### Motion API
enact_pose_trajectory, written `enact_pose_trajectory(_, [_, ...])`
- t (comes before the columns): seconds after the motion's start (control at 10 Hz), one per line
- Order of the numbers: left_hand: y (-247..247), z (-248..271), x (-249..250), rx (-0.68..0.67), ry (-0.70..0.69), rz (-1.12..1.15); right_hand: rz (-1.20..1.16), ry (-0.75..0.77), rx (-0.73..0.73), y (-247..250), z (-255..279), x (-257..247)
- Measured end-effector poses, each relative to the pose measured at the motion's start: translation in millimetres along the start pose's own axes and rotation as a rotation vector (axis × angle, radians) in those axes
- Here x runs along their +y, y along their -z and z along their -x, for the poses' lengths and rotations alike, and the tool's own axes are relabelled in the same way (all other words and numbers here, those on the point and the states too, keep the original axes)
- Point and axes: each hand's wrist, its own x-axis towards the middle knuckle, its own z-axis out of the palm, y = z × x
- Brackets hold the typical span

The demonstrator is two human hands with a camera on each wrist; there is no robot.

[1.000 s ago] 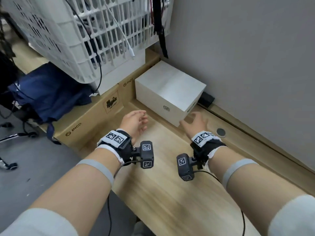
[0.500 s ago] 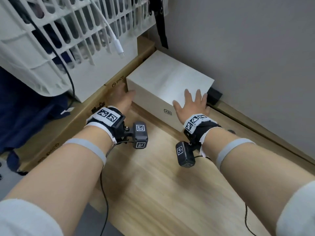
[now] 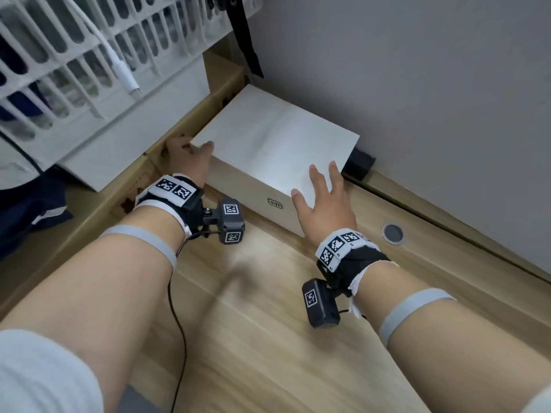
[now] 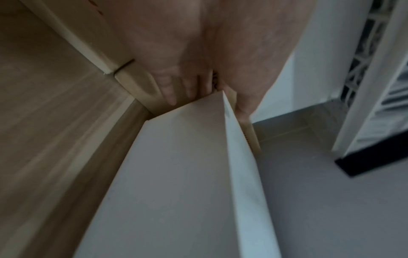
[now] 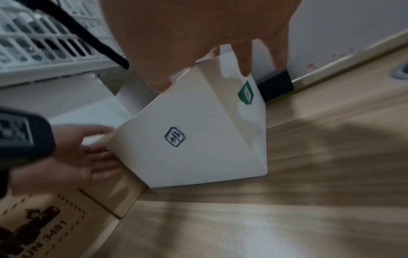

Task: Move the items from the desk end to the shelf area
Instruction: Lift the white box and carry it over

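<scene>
A white cardboard box (image 3: pixel 277 144) stands on the wooden desk (image 3: pixel 253 338) in the corner by the grey wall. It carries a small stamped mark on its front face (image 5: pixel 174 137) and a green sticker on its right side. My left hand (image 3: pixel 187 162) is at the box's near left corner, thumb on the top edge, fingers straight down the left side (image 4: pixel 170 90) between it and a brown carton. My right hand (image 3: pixel 322 198) lies flat on the top near the right front corner, fingers spread. From the left wrist the box (image 4: pixel 176 174) fills the view.
A brown carton (image 3: pixel 179 135) presses against the box's left side, under a white slatted basket (image 3: pixel 89 55) with a dangling white cable plug (image 3: pixel 125 76) and black strap (image 3: pixel 247 46). A small black block (image 3: pixel 359 163) sits behind the box, a round grommet (image 3: pixel 393 232) to the right.
Both hands have reached forward from the desk to the box: the left one to its left corner, the right one onto its top. The head view has closed in.
</scene>
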Motion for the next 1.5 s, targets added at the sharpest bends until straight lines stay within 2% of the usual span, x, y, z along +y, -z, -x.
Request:
enact_pose_trajectory(0.1, [3, 28, -16, 0.18, -0.054, 0.016, -0.203, 0.094, 0.052, 4, 17, 18])
enact_pose_trajectory(0.2, [16, 63, -52, 0.258, 0.065, 0.018, -0.325, 0.166, 0.06, 12, 48, 41])
enact_pose_trajectory(0.3, [33, 70, -96, 0.136, 0.236, 0.13, -0.527, 0.138, 0.112, 14, 73, 58])
enact_pose_trajectory(0.4, [39, 70, -107, -0.054, 0.409, 0.468, -0.827, -0.168, 0.187, 12, 66, 66])
enact_pose_trajectory(0.5, [28, 79, -103, -0.083, 0.415, 0.564, -1.225, -0.566, -0.018, 6, 48, 61])
enact_pose_trajectory(0.6, [23, 96, -99, -0.112, 0.421, -0.34, -1.29, -0.73, -0.076, -9, 46, 50])
enact_pose_trajectory(0.7, [21, 100, -109, -0.092, 0.212, -0.351, -1.369, -0.785, -0.006, -18, 50, 44])
enact_pose_trajectory(0.8, [31, 103, -105, -0.075, 0.366, 0.499, -1.409, -0.73, -0.022, -11, 58, 40])
enact_pose_trajectory(1.0, [55, 122, -91, -0.327, 0.326, 0.434, -1.368, -0.606, -0.087, 4, 73, 48])
enact_pose_trajectory(1.1, [57, 121, -96, -0.349, 0.303, 0.427, -1.32, -0.579, -0.118, 6, 76, 54])
enact_pose_trajectory(1.2, [55, 124, -93, -0.325, 0.31, 0.448, -1.273, -0.6, -0.112, 5, 80, 52])
enact_pose_trajectory(1.3, [57, 127, -92, -0.281, 0.296, 0.375, -1.27, -0.618, -0.107, 6, 86, 47])
enact_pose_trajectory(1.4, [62, 131, -88, -0.307, 0.288, 0.361, -1.328, -0.606, -0.16, 11, 89, 42])
enact_pose_trajectory(1.5, [66, 138, -85, -0.397, 0.309, 0.412, -1.423, -0.595, -0.181, 13, 94, 39])
